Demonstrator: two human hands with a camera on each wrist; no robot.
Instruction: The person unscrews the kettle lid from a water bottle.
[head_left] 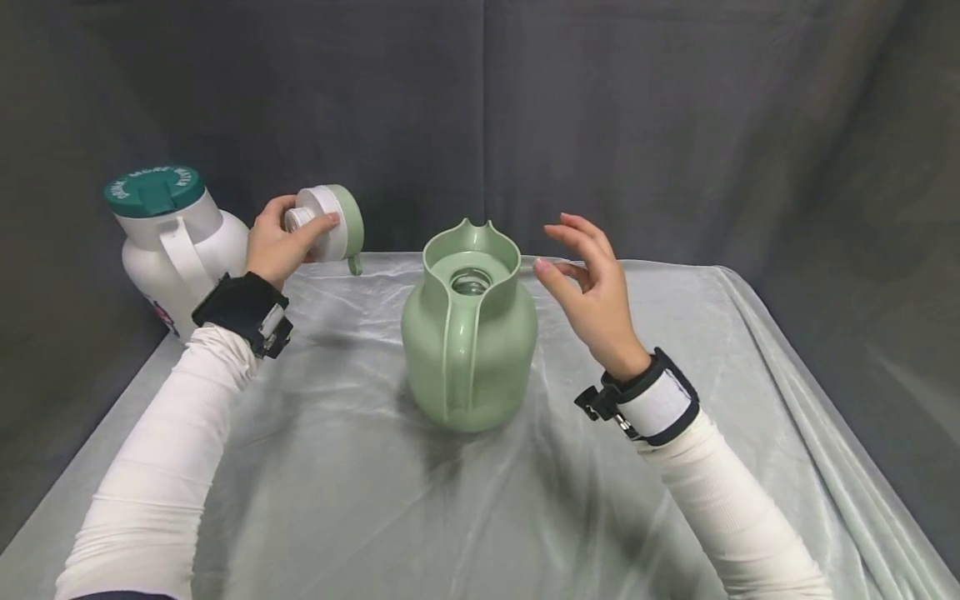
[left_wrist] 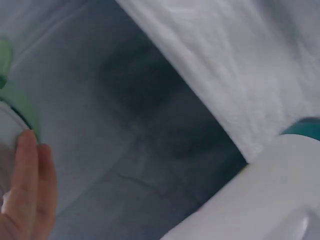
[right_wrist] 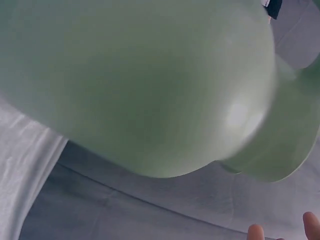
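One lid (head_left: 347, 220) is gripped in the left hand (head_left: 279, 247), seemingly to bare the jug (head_left: 424, 350), the right hand (head_left: 597, 293) with fingers apart.

In the head view, the left strap (head_left: 243, 308) and sleeve (head_left: 165, 442) hide part of the white jug (head_left: 153, 271), whose low print (head_left: 161, 315) is too small to tell; the lid (head_left: 352, 221) hides part of the left hand (head_left: 272, 248). The left wrist view crops lid and white jug, the right one the green jug (right_wrist: 165, 95) and all of the right hand (head_left: 600, 298) but fingertips (right_wrist: 256, 233).
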